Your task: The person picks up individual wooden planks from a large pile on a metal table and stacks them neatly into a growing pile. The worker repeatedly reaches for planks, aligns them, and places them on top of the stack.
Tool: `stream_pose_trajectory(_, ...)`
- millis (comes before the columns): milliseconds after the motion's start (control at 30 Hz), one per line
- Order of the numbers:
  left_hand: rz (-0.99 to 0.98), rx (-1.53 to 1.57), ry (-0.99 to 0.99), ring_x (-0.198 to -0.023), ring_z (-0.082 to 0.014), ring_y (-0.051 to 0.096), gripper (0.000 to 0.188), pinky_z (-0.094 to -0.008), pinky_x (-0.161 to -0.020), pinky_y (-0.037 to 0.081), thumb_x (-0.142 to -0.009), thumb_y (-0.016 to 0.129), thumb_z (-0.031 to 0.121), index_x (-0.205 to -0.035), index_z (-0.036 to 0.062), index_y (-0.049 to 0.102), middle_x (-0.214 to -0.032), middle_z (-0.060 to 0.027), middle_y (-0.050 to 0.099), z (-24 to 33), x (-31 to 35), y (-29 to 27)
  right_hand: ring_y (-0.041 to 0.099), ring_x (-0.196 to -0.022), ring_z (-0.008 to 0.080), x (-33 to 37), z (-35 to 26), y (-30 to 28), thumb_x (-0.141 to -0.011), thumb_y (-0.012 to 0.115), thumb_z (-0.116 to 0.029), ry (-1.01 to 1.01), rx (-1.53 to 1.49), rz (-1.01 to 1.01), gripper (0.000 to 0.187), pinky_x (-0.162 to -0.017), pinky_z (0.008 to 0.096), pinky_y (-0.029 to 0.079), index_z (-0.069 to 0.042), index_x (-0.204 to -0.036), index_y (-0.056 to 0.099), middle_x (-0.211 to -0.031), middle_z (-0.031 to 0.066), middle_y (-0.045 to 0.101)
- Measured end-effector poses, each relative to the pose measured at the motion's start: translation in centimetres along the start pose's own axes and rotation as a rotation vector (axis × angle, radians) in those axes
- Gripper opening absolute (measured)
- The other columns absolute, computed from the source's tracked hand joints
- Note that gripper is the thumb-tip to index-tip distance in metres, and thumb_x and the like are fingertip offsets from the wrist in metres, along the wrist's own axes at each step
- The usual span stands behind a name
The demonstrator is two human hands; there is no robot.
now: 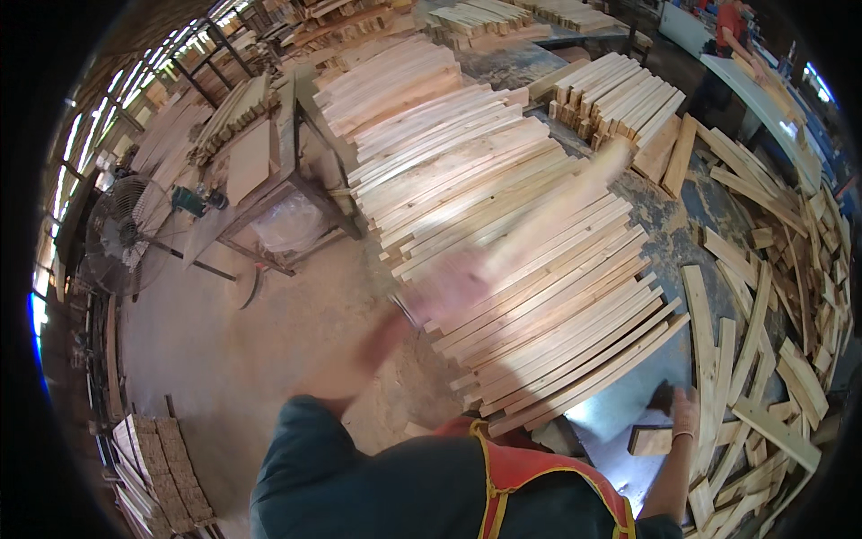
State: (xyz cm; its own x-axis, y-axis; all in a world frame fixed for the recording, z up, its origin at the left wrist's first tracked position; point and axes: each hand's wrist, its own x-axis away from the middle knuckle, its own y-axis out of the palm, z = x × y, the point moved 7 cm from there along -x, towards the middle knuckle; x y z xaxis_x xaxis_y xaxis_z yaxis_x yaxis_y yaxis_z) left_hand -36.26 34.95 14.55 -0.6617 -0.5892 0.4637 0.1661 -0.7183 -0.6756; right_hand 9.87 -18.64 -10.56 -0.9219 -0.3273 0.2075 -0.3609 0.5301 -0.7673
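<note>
My left hand (456, 283), smeared by motion, reaches over a wide spread of pale wooden strips (539, 296) laid side by side. It grips one blurred wooden strip (575, 198) that slants up and away to the right above the others. Low on the right, my right hand (685, 411), with a thin band at the wrist, is by the table's near side. Its fingers are hard to make out against a dark patch. A short wooden board (650, 440) lies just left of that wrist.
Loose offcuts (781, 404) pile up along the right. A neat stack of strips (620, 94) sits on the far table. To the left stand a fan (126, 225) and a bench (287, 171) with a green power tool (187, 201). Another person (732, 27) works at far right.
</note>
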Motion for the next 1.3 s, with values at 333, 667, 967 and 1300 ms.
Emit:
stream_pose_trajectory(333,0.838,-0.264,-0.165,-0.132,-0.0401,0.06,0.07,-0.0483,-0.114,0.046,-0.093,0.07,0.035,-0.152,0.0018,0.053,-0.14,-0.0231,0.065,-15.9,0.8,-16.7,0.071,-0.094,0.0209,17.1,-20.3,16.8,-0.099,0.074,-0.047,0.152,-0.528,-0.504,0.079,-0.074,0.0351,0.061,-0.01,-0.157,0.036,-0.116,0.0103,0.069)
stream_pose_trajectory(667,0.308,1.579,-0.512,-0.116,-0.0279,0.061,0.039,-0.0464,-0.097,0.052,-0.106,0.056,0.035,-0.134,0.0092,0.061,-0.126,-0.0116,0.064,-20.9,13.3,24.2,0.07,-0.118,0.0279,16.5,-24.0,14.7,-0.094,0.077,-0.051,0.031,-0.468,-0.462,0.089,-0.101,0.0374,0.053,-0.004,-0.158,0.038,-0.13,0.0172,0.074)
stream_pose_trajectory(967,0.111,0.926,-0.181,-0.106,-0.0303,0.066,0.038,-0.0432,-0.097,0.056,-0.102,0.063,0.033,-0.132,0.0101,0.067,-0.118,-0.0081,0.07,-9.1,11.3,27.4,0.061,-0.135,0.0384,13.4,-19.8,13.3,-0.091,0.077,-0.059,-0.029,-0.447,-0.327,0.105,-0.108,0.0415,0.05,-0.001,-0.165,0.029,-0.145,0.0297,0.061)
stream_pose_trajectory(1300,0.204,-0.446,0.238,-0.126,-0.0378,0.062,0.039,-0.0475,-0.104,0.052,-0.095,0.067,0.026,-0.129,0.0068,0.066,-0.136,-0.0184,0.063,7.9,4.1,21.7,0.065,-0.125,0.0454,8.8,-15.0,6.7,-0.089,0.072,-0.068,-0.055,-0.099,-0.395,0.102,-0.106,0.0494,0.052,-0.008,-0.164,0.036,-0.139,0.0298,0.061)
